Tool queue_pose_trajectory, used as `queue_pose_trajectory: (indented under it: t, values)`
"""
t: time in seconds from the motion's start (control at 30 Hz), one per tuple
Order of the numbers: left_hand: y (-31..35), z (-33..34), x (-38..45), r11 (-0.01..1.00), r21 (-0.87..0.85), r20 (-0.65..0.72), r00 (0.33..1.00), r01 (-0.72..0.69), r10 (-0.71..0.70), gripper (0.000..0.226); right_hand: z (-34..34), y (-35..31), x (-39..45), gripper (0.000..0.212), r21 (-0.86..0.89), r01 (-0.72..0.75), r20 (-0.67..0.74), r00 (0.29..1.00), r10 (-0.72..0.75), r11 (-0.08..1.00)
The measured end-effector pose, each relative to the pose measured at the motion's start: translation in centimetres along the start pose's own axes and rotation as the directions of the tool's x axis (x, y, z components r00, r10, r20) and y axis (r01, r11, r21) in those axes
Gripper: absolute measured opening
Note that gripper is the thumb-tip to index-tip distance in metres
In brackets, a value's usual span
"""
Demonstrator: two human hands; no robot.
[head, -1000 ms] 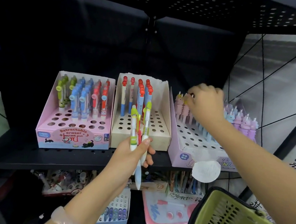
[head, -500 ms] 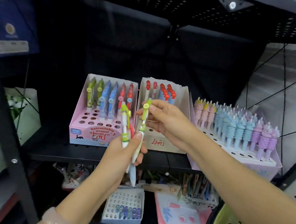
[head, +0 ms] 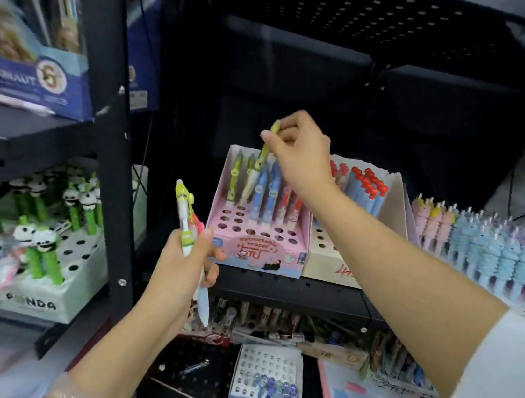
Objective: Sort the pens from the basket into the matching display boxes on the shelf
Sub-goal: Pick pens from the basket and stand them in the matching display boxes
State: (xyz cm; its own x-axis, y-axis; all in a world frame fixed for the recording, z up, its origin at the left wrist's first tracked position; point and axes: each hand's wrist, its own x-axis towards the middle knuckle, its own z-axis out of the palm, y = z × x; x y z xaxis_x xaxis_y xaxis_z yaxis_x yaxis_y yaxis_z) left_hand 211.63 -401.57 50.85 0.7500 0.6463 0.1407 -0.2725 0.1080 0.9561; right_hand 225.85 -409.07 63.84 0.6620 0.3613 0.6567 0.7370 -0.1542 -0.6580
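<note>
Fingers [head: 274, 137] of the right hand [head: 297, 150] pinching the top of a green pen [head: 262, 158], tip angled down over the back left corner of the pink display box [head: 257, 255]. Not yet seated in a hole, by the look of it; lower end lost among the green pens already standing there. Left hand [head: 182, 275] curled round a small bundle of pens [head: 185, 218], one green-and-white, something pink behind it, a pale barrel poking out below the palm. So, well short of done: one pen on its way in, a few more held, basket out of view. Pink display box part filled, back rows standing in green, blue and red, front rows of holes bare, sitting at the left end of the shelf [head: 292, 291]. Just beside it a beige box [head: 332, 265] of red-capped pens, then a lilac box of ridged pastel pens [head: 488, 248] toward the right edge.
</note>
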Motion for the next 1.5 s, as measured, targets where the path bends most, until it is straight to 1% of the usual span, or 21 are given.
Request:
queue_pose_trajectory:
  t: [0.1, 0.33, 0.43, 0.5, 0.57, 0.63, 0.77, 0.8, 0.83, 0.9, 0.93, 0.97, 1.0, 1.03, 1.1, 1.17, 1.23, 1.3, 1.37, 1.43, 1.5]
  values:
    - [-0.1, -1.1, 0.2, 0.999, -0.045, 0.003, 1.0, 0.03, -0.03, 0.006, 1.5, 1.4, 0.3, 0.02, -0.161, -0.022, 0.066, 0.997, 0.033, 0.987]
    - [-0.6, -2.0, 0.0, 0.998, -0.061, 0.006, 1.0, 0.022, -0.022, 0.013, 2.7, 2.2, 0.7, 0.019, -0.21, -0.023, 0.026, 0.999, 0.029, 0.977]
    - [-0.5, -2.0, 0.0, 0.998, -0.065, 0.004, 1.0, 0.026, -0.026, 0.019, 3.3, 2.7, 0.2, 0.019, -0.31, -0.015, 0.148, 0.987, 0.064, 0.951]
    - [-0.5, -2.1, 0.0, 0.998, -0.047, 0.017, 0.999, 0.032, -0.031, 0.022, 3.8, 2.9, 0.0, 0.023, -0.429, 0.038, 0.196, 0.979, 0.053, 0.902]
    - [-0.5, -2.1, 0.0, 0.999, -0.034, 0.025, 0.999, 0.039, -0.039, 0.023, 4.0, 2.9, 0.1, 0.028, -0.584, 0.083, 0.171, 0.985, 0.023, 0.808]
    - [-0.4, -2.0, -0.1, 0.998, -0.04, 0.041, 0.998, 0.042, -0.041, 0.022, 4.0, 2.6, 0.4, 0.033, -0.677, 0.051, 0.16, 0.984, 0.08, 0.734]
    - [-0.1, -1.4, -0.5, 0.998, -0.059, 0.094, 0.995, 0.018, -0.013, 0.017, 3.9, 1.6, 0.7, 0.043, -0.757, 0.006, 0.241, 0.932, 0.271, 0.654]
    - [0.0, -1.3, -0.6, 0.998, -0.063, 0.103, 0.995, 0.009, -0.002, 0.016, 3.8, 1.3, 0.3, 0.045, -0.755, 0.009, 0.232, 0.939, 0.255, 0.655]
    - [0.0, -1.3, -0.7, 0.998, -0.065, 0.114, 0.993, 0.002, 0.006, 0.014, 3.7, 1.0, -0.1, 0.044, -0.75, 0.049, 0.214, 0.962, 0.172, 0.66]
    - [-0.1, -1.3, -0.8, 0.998, -0.064, 0.143, 0.99, -0.008, 0.017, 0.013, 3.4, 0.2, -1.6, 0.034, -0.668, 0.224, 0.236, 0.968, -0.083, 0.71]
    - [-0.2, -1.4, -0.9, 0.998, -0.061, 0.158, 0.987, -0.014, 0.023, 0.013, 3.2, -0.1, -2.4, 0.03, -0.534, 0.297, 0.302, 0.942, -0.15, 0.791]
    - [-0.2, -1.4, -0.9, 0.998, -0.063, 0.17, 0.985, -0.018, 0.029, 0.013, 3.0, -0.5, -3.4, 0.029, -0.349, 0.296, 0.391, 0.908, -0.149, 0.889]
    - [-0.3, -1.3, -1.0, 0.997, -0.072, 0.181, 0.983, -0.022, 0.035, 0.015, 2.8, -0.8, -4.3, 0.031, -0.162, 0.212, 0.493, 0.863, -0.108, 0.964]
    - [-0.3, -1.2, -1.0, 0.996, -0.086, 0.193, 0.98, -0.025, 0.041, 0.016, 2.6, -1.0, -5.1, 0.034, -0.02, 0.079, 0.589, 0.807, -0.052, 0.997]
    - [-0.2, -0.7, -1.1, 0.993, -0.112, 0.214, 0.976, -0.024, 0.048, 0.02, 2.1, -1.0, -6.2, 0.036, 0.093, -0.154, 0.714, 0.699, 0.042, 0.984]
    - [-0.1, -0.3, -1.2, 0.992, -0.124, 0.218, 0.975, -0.01, 0.037, 0.026, 2.1, -0.4, -6.5, 0.03, 0.144, -0.259, 0.754, 0.654, 0.064, 0.955]
    - [-0.2, -0.2, -1.3, 0.993, -0.121, 0.212, 0.977, 0.006, 0.02, 0.03, 2.2, -0.2, -6.5, 0.023, 0.152, -0.292, 0.719, 0.689, 0.097, 0.944]
    - [-0.2, -0.3, -1.3, 0.995, -0.099, 0.2, 0.98, 0.022, -0.001, 0.03, 2.4, -0.1, -5.8, 0.018, 0.164, -0.301, 0.622, 0.771, 0.139, 0.94]
    - [-0.3, -0.7, -1.2, 0.997, -0.073, 0.171, 0.985, 0.04, -0.027, 0.029, 2.2, -0.3, -4.5, 0.011, 0.257, -0.296, 0.468, 0.871, 0.15, 0.92]
    - [-0.5, -1.0, -1.1, 0.998, -0.048, 0.144, 0.989, 0.039, -0.032, 0.023, 1.6, -0.9, -2.8, 0.003, 0.335, -0.235, 0.286, 0.948, 0.139, 0.913]
    - [-0.5, -1.3, -1.0, 0.999, -0.022, 0.122, 0.992, 0.028, -0.025, 0.02, 1.1, -1.0, -1.3, 0.011, 0.268, -0.137, 0.138, 0.985, 0.102, 0.954]
